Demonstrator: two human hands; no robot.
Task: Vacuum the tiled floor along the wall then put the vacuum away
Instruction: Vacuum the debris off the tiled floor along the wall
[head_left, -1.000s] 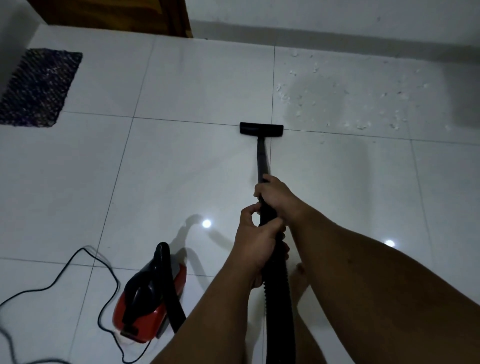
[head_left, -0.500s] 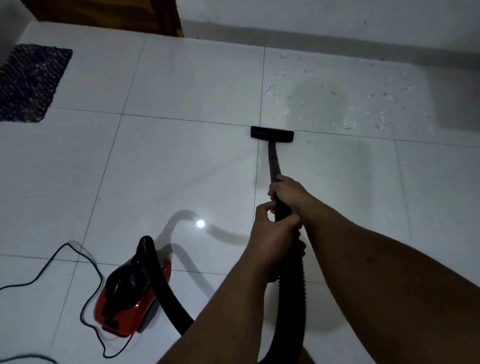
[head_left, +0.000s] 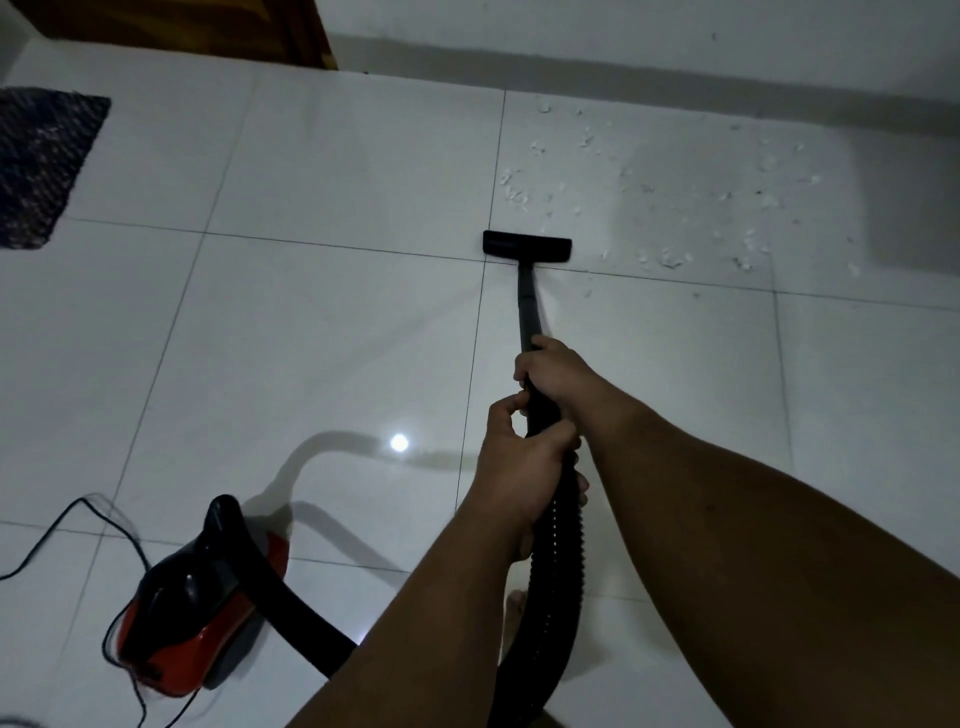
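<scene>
A black vacuum wand (head_left: 529, 306) runs from my hands down to a flat black floor nozzle (head_left: 527, 248), which rests on the white tiled floor (head_left: 322, 332) at a tile seam. My right hand (head_left: 555, 370) grips the wand higher up; my left hand (head_left: 519, 462) grips it just behind, where the ribbed black hose (head_left: 557, 582) begins. The hose loops back to the red and black vacuum body (head_left: 200, 603) at the lower left. White scraps of debris (head_left: 670, 208) lie scattered right of and beyond the nozzle, near the wall (head_left: 623, 26).
A black power cord (head_left: 62, 525) trails over the floor left of the vacuum body. A dark woven mat (head_left: 39, 166) lies at the far left. A brown wooden door (head_left: 249, 26) stands at the top left. My bare toes (head_left: 514, 605) show beside the hose.
The nozzle has slid right and a little forward to the edge of the debris. The vacuum body and hose have been pulled along the floor after it.
</scene>
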